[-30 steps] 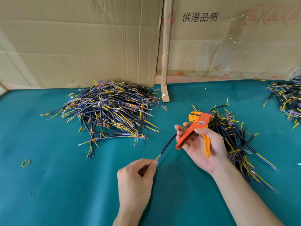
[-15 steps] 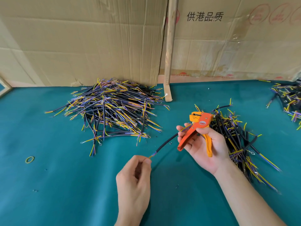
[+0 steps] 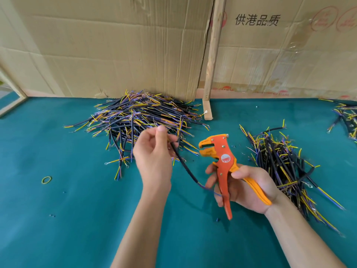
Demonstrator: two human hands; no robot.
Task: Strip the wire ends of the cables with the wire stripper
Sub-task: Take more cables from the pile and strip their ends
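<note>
My right hand (image 3: 244, 187) grips the handles of an orange wire stripper (image 3: 222, 157), held upright with its jaws pointing left and nothing in them. My left hand (image 3: 154, 153) pinches one end of a black cable (image 3: 185, 166), raised above the table. The cable slopes down to the right, and its blue and yellow wire ends reach the fingers of my right hand. A big heap of cables (image 3: 139, 117) lies behind my left hand. A second pile of cables (image 3: 280, 161) lies to the right of the stripper.
Green cloth covers the table (image 3: 77, 219). Cardboard sheets (image 3: 116, 45) and a wooden post (image 3: 212, 55) stand along the back edge. A third cable heap (image 3: 345, 117) sits at the far right. A yellow rubber band (image 3: 46, 179) lies at the left.
My left hand has lifted and moved up toward the big heap, carrying the cable end. The cable has left the stripper's jaws. The stripper now stands upright with its jaws turned left.
</note>
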